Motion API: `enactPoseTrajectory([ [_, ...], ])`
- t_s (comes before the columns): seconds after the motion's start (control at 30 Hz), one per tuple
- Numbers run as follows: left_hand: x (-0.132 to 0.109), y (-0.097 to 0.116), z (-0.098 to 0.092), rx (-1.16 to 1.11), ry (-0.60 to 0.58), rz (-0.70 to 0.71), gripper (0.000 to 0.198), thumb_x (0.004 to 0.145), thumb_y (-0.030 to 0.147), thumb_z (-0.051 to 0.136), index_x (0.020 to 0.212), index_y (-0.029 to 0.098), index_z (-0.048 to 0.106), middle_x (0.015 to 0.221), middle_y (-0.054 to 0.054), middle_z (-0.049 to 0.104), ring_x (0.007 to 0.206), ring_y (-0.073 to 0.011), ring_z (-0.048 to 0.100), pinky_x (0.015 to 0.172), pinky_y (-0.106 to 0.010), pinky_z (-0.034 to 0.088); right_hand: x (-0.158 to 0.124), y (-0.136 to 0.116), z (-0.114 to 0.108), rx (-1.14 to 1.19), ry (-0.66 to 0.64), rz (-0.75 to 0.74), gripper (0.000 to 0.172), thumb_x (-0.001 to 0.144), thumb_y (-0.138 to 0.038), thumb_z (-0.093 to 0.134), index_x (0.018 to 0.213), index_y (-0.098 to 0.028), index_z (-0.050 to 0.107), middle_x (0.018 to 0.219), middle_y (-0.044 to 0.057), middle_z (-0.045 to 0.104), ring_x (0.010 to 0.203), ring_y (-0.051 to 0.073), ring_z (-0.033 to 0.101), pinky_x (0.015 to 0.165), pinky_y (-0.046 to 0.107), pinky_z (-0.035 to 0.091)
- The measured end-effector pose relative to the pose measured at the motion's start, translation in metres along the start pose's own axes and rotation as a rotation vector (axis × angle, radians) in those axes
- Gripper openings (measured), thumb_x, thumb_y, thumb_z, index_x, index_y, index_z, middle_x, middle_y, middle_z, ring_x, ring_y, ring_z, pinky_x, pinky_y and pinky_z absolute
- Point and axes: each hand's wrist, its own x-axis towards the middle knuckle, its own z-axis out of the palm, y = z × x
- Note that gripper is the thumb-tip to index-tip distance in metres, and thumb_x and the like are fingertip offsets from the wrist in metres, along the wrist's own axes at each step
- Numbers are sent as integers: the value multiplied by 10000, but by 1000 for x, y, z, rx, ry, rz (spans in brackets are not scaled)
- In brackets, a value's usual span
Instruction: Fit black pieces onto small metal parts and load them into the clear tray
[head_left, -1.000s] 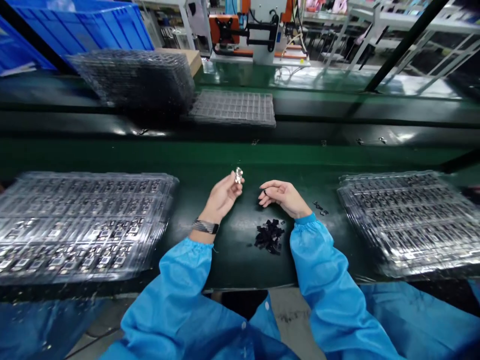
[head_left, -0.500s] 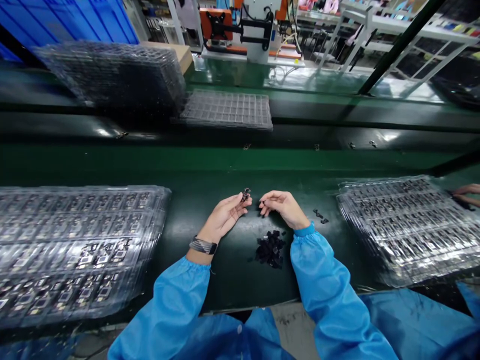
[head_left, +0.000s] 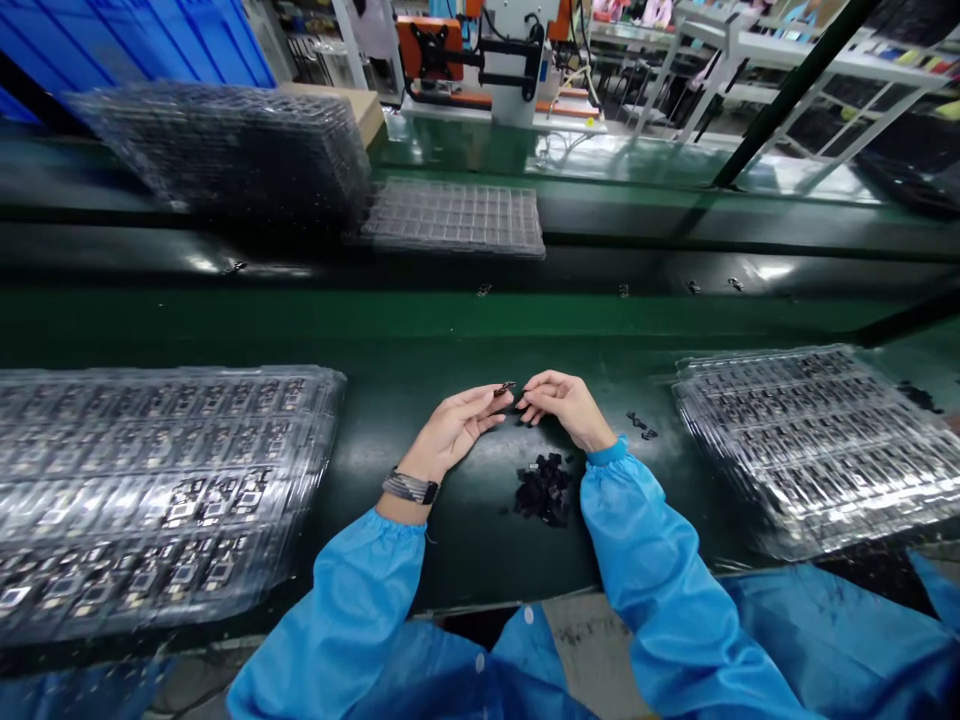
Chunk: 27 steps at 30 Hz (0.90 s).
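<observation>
Left hand (head_left: 454,432), grip pinched shut on a small dark part (head_left: 504,389), just above the heap of black pieces (head_left: 543,490) on the dark green table (head_left: 465,565). Right hand (head_left: 564,405), grip loosely curled and empty, just beside that part. Left of the heap, clear plastic trays (head_left: 150,480) stacked and loaded with small parts; right of the heap, a second stack (head_left: 810,440). Far beyond the heap, more clear trays (head_left: 454,220), a blue crate (head_left: 150,40) and an orange-and-white machine (head_left: 480,50).
</observation>
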Motion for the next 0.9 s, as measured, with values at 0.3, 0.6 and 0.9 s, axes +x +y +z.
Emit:
enactPoseTrajectory([
  [0.3,1,8,0,-67,25,-32,101,985,150,640,994,101,728,992,-98,782,722,-124,743,594,-197,593,-3,-5,2,-13,13,-11,367,747,-409,898,880,-182,642,881,103,825,683,203,770,621,300,591],
  [0.6,1,4,1,-98,39,-76,76,956,184,692,972,115,719,990,-102,780,694,-114,712,595,-206,572,-3,-7,4,-11,33,-29,382,735,-421,898,862,-193,619,853,88,828,619,183,750,568,277,572],
  [0.9,-6,-5,16,434,185,386,198,787,242,850,910,134,739,872,-78,759,746,-157,689,608,-231,488,-3,-6,3,-34,27,-20,397,712,-417,918,851,-183,630,867,99,825,664,195,765,604,284,571],
])
